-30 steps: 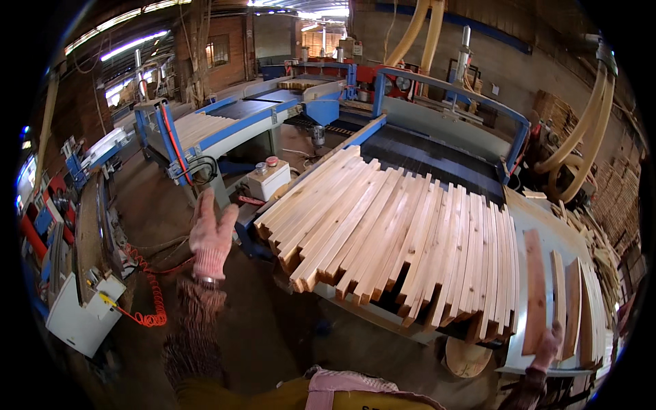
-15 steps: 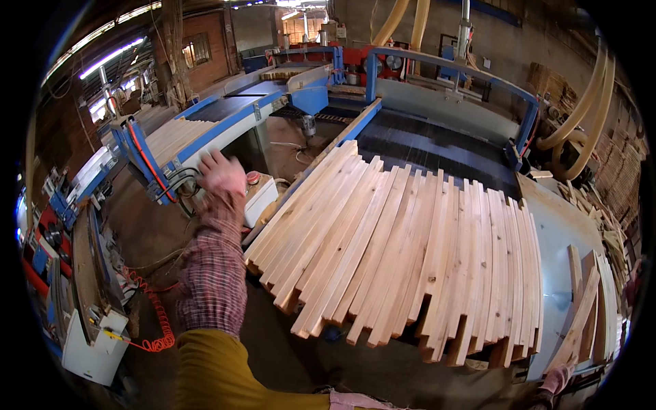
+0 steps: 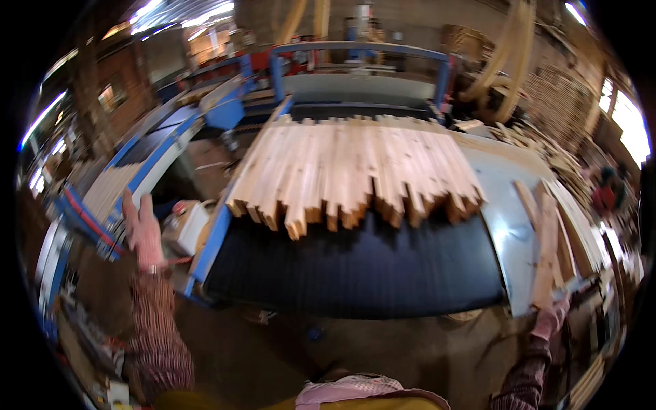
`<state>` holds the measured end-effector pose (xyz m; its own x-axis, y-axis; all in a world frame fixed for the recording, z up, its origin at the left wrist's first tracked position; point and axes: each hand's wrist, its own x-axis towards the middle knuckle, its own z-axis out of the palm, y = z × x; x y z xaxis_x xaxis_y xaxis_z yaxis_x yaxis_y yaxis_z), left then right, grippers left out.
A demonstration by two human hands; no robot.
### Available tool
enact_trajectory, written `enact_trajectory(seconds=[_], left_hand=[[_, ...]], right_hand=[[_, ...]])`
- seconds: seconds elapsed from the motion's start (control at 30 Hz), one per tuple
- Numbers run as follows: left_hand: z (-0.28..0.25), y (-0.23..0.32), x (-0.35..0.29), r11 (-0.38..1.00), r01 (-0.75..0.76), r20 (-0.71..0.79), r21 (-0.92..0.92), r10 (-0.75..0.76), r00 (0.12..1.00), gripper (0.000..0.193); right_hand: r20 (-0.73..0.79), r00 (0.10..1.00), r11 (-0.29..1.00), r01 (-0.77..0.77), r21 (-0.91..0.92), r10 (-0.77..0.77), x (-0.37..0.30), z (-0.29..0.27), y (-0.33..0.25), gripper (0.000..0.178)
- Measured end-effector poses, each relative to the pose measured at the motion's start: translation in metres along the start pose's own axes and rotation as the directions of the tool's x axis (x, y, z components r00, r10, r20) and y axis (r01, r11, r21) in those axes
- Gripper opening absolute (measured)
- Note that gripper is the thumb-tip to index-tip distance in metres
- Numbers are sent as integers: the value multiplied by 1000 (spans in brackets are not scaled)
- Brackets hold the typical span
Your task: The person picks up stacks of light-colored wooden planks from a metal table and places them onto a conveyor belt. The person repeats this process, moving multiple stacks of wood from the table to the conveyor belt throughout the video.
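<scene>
Where wooden strips (image 3: pixel 355 160) lay before, bare belt (image 3: pixel 362 277) shows, the left hand (image 3: pixel 145 236) splayed empty, the right hand (image 3: pixel 549 321) unclear in grip

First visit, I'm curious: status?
Left hand raised, open. Right hand at end of board, grip unclear. Wooden strips side by side on black belt, hands clear.

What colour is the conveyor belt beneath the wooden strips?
The conveyor belt is black, showing best in the head view.

Looks forward and down from head height in wide fisheye; faces the black belt (image 3: pixel 355 277) square-on, takes in left hand (image 3: pixel 145 238) and right hand (image 3: pixel 551 319) closely, reaches the back wall (image 3: pixel 434 26).
</scene>
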<state>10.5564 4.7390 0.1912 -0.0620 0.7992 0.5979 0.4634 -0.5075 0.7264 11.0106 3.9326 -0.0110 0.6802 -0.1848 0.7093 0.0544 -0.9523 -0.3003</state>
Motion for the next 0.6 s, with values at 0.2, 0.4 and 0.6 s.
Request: enact_trajectory(seconds=[0.2, 0.4, 0.6], left_hand=[[30, 60, -156, 878, 0, 435, -480, 238, 869, 47], [57, 111, -266, 791, 333, 755, -513, 232, 613, 37], [75, 177, -354, 737, 373, 809, -563, 399, 432, 35]], right_hand=[[93, 977, 977, -201, 66, 194, -43, -41, -20, 56], [138, 946, 954, -299, 14, 294, -93, -102, 14, 55], [121, 861, 866, -500, 21, 494, -154, -162, 93, 52]])
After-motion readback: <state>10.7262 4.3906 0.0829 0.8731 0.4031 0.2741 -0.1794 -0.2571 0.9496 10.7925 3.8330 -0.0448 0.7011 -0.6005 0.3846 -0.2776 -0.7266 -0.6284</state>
